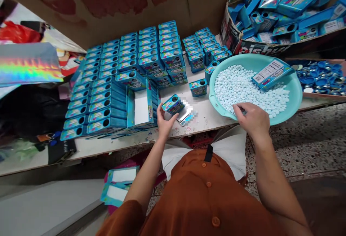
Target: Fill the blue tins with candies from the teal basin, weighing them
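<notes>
My left hand is closed around a small blue candy tin, thumb on one side and fingers on the other. The tin has a round dark hole in its top and is just over a small silver digital scale; whether they touch I cannot tell. My right hand hovers at the near rim of a turquoise basin, fingers pinched together. What they hold, if anything, is hidden. Pale blue candies fill the basin. A larger blue tin lies tilted on the candies.
Stacked rows of blue tins cover the table's left, beside an open display box. More small tins stand behind the scale. A carton heaped with tins stands back right, near a tray of blue lids.
</notes>
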Motion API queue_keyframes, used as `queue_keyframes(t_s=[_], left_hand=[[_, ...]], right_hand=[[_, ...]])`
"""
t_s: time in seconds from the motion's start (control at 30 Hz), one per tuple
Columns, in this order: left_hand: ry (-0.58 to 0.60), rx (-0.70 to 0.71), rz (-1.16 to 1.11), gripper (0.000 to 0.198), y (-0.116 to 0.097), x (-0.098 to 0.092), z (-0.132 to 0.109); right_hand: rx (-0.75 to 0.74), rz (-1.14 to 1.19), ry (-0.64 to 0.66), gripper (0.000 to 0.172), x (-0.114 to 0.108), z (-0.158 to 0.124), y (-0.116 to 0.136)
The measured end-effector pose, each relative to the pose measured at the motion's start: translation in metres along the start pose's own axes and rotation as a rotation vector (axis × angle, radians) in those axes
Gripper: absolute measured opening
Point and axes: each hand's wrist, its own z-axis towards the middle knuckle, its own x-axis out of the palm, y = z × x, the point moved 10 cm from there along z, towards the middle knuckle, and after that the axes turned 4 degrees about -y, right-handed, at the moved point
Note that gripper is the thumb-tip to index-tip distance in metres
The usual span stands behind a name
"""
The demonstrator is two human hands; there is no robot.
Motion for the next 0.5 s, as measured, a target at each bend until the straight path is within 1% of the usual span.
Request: queue_keyframes(t_s=[0.07, 0.1, 0.2, 0.27, 0.37, 0.5], left_hand=[[-0.023, 0.038, 0.075, 0.083, -0.001, -0.013, -0.015], [-0.014, 0.06, 0.107, 0.08, -0.001, -0.017, -0.023], [0.021, 0.105, 0.159, 0.068, -0.002, -0.022, -0.045], [-0.001, 0.105, 0.175, 0.061, 0.001, -0.027, -0.055], [-0.021, 0.13, 0.204, 0.056, 0.003, -0.03, -0.061], [-0.03, 0.224, 0.223, 0.048, -0.003, -0.029, -0.062]], right_hand=[[-0.002, -0.005, -0.005, 0.033, 0.0, 0.001, 0.0], [-0.004, -0.009, -0.006, 0.033, 0.0, 0.001, 0.0], [0.006, -0.022, -0.008, 0.033, 0.001, 0.002, -0.001], [0.019, -0.035, -0.01, 0.033, 0.001, 0.002, -0.003], [0.028, -0.051, -0.006, 0.032, 0.002, 0.003, -0.005], [0.045, -0.064, 0.002, 0.03, 0.003, 0.004, -0.006]])
